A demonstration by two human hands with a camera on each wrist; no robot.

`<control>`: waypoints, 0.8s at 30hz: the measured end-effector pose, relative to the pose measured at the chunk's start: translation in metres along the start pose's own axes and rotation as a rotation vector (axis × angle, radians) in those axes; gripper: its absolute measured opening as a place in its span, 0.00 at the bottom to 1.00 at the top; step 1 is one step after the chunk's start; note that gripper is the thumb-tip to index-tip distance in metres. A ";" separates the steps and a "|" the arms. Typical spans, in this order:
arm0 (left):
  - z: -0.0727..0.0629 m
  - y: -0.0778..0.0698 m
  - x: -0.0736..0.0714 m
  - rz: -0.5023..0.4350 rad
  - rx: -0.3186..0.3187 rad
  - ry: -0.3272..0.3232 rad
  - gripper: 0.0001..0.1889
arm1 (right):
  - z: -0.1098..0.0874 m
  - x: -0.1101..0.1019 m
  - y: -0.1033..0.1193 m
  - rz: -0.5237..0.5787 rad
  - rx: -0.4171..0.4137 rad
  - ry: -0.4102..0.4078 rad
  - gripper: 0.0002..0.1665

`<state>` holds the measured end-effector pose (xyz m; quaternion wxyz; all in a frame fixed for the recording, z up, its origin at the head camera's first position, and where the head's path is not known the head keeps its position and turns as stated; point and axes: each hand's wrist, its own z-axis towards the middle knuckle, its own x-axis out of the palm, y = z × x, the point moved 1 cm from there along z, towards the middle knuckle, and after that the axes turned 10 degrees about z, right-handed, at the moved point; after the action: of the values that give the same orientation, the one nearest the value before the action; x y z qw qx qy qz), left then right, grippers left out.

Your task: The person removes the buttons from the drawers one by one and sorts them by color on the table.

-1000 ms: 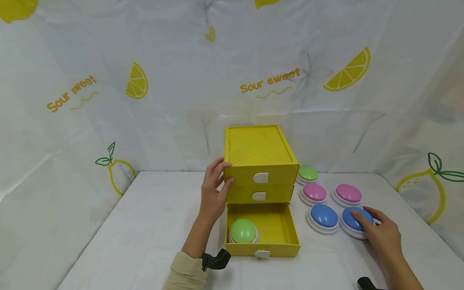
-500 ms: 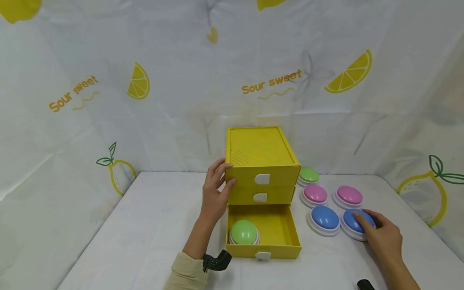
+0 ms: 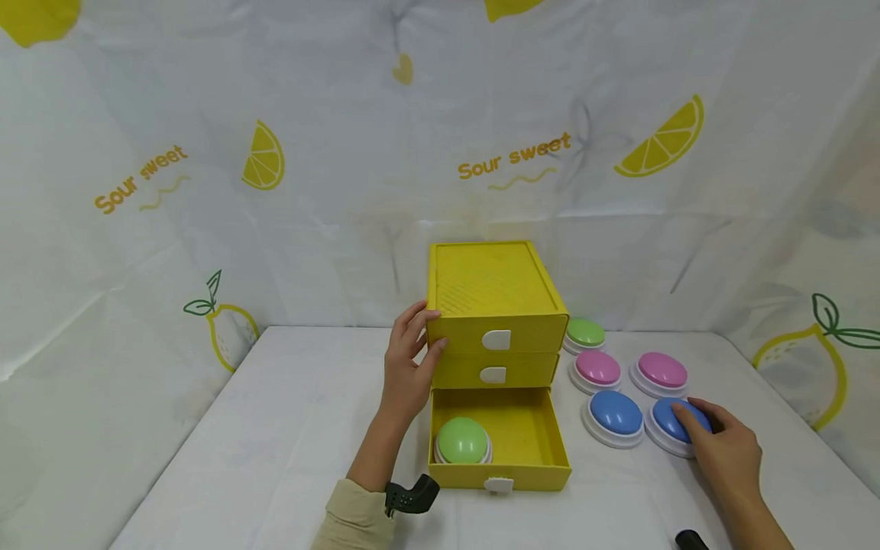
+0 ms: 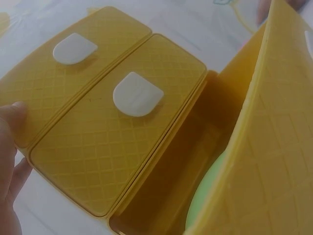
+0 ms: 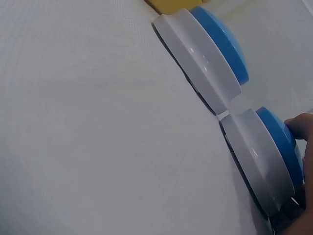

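My left hand (image 3: pixel 407 370) touches the upper left front corner of a small yellow drawer cabinet (image 3: pixel 495 279), fingertips at its edge. In the left wrist view, a fingertip (image 4: pixel 19 108) lies on the cabinet's front. The bottom drawer (image 3: pixel 525 428) is pulled out, with a green dome push button (image 3: pixel 462 441) on a white base at its left side. My right hand (image 3: pixel 730 451) grips a blue push button (image 3: pixel 667 418), thumb on its dome and fingers at its far right side. That button's white base (image 5: pixel 254 156) stands on the table beside another blue push button (image 3: pixel 616 412).
Two pink push buttons (image 3: pixel 661 370) stand behind the blue ones, and a second green one (image 3: pixel 586 331) is farther back beside the cabinet. A white cloth covers the table (image 3: pixel 275 428). A lemon-print curtain (image 3: pixel 330 229) hangs behind it.
The view has shifted very slightly. Both hands, the buttons and the open drawer otherwise keep their places.
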<state>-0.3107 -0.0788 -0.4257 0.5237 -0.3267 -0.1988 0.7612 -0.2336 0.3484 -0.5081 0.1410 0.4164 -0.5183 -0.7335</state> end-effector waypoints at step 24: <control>-0.001 0.001 0.000 0.003 0.005 -0.003 0.18 | -0.050 0.001 0.101 0.128 -0.345 0.344 0.33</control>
<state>-0.3105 -0.0789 -0.4267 0.5230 -0.3246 -0.1972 0.7631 -0.2194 0.2727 -0.4258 0.3425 0.4712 -0.3791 -0.7190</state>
